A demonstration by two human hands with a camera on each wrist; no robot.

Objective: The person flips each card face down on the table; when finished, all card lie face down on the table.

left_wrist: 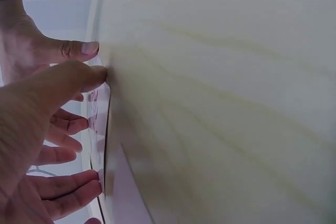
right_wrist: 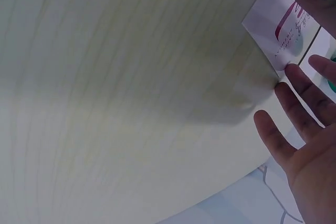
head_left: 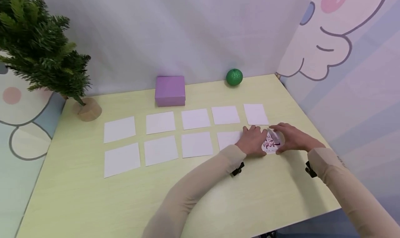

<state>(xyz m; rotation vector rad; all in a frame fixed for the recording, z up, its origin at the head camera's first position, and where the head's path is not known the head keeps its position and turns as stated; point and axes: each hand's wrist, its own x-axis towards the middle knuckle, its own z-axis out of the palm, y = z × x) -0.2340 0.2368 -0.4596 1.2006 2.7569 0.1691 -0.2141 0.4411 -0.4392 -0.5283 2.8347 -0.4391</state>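
Note:
A white card with dark red lettering lies between my two hands at the right end of the front row. My left hand grips its left side, thumb at the near edge and fingers towards the far edge. On the opposite side, my right hand holds it with the thumb near the front and the fingertips at a far corner. The right wrist view shows the red print on the card beside those fingertips. Partly under my left hand sits a blank white card.
Several blank white cards lie in two rows across the pale wooden table. Behind them stand a purple box and a glittery green ball. A small artificial tree on a wooden base is at the back left.

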